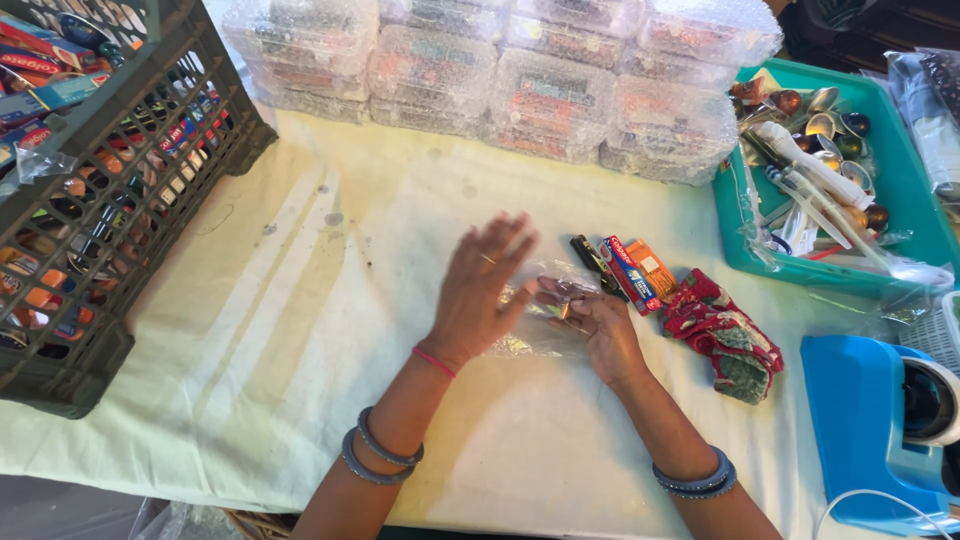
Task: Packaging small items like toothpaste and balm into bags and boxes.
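Head view, left to right: one dark crate (150,130) of small cartons stands well left of the left hand (478,290), whose fingers are spread flat, released, over one clear plastic bag (535,335) on the worktop (300,300). Right hand (600,330) fingers pinch the bag's edge. Just right: one small carton (635,272), one red cloth (725,330). Beyond: one teal tray (735,235) of cutlery, one blue tape dispenser (860,420).

The single view comes from the person's head, looking steeply down and forward over the table (300,400) from close range (both forearms enter from the bottom edge). The fingers (500,250) sit near the centre of the frame, with a dark crate (120,200) to their left and a teal tray (900,230) beyond them to the right.
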